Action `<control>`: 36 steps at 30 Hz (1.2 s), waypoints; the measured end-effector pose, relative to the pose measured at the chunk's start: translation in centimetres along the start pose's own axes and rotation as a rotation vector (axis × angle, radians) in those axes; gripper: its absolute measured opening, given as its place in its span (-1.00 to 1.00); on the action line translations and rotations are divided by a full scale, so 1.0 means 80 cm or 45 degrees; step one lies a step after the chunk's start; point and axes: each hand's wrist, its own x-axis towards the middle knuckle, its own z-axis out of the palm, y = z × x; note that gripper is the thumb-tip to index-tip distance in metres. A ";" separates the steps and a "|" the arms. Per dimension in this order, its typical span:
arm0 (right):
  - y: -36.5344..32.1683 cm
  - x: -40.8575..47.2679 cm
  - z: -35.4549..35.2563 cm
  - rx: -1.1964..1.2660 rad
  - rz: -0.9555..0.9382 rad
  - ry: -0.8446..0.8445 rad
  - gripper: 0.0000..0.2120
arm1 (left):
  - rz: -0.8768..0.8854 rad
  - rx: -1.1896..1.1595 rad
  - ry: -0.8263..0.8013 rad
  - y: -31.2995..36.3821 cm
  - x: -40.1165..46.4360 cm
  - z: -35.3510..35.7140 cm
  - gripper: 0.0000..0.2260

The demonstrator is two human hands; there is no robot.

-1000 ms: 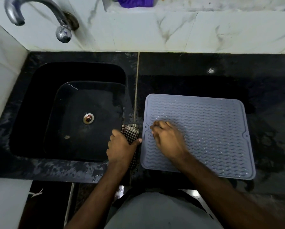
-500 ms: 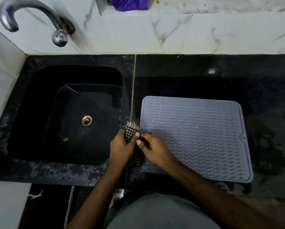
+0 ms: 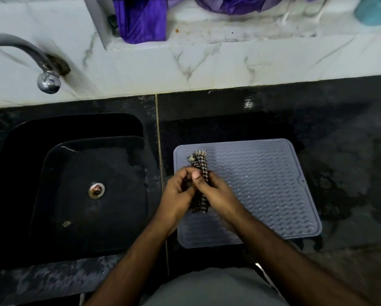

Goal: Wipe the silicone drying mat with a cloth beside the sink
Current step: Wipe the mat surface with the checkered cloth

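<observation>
A grey silicone drying mat (image 3: 262,186) with a wavy ribbed surface lies flat on the black counter, right of the sink. A bunched checked cloth (image 3: 200,164) stands upright over the mat's left part. My left hand (image 3: 177,195) and my right hand (image 3: 216,195) both grip the cloth around its middle, fingers curled round it, thumbs meeting on top. Its upper end sticks out above my hands and its lower end shows below them. My right forearm crosses the mat's near left corner.
A black sink (image 3: 85,186) with a metal drain (image 3: 96,190) lies to the left. A chrome tap (image 3: 46,74) juts from the white marble wall. Purple cloth (image 3: 141,18) and a teal object (image 3: 377,9) sit on the ledge behind. The counter (image 3: 350,162) right of the mat looks wet.
The cloth was in my left hand at the mat's left edge while my right hand rested on the mat. Both hands now grip the cloth together over the mat's left part.
</observation>
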 end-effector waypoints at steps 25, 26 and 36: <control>-0.034 0.022 -0.054 -0.217 0.018 -0.041 -0.81 | -0.513 -0.384 0.122 -0.002 0.050 0.016 -0.49; -0.027 0.029 -0.059 -0.405 -0.052 0.010 -0.76 | -0.424 -0.283 0.170 -0.006 0.052 0.018 -0.54; -0.008 0.082 -0.047 -0.879 -0.537 0.119 -0.30 | 0.041 0.369 0.370 -0.016 0.097 0.003 -0.62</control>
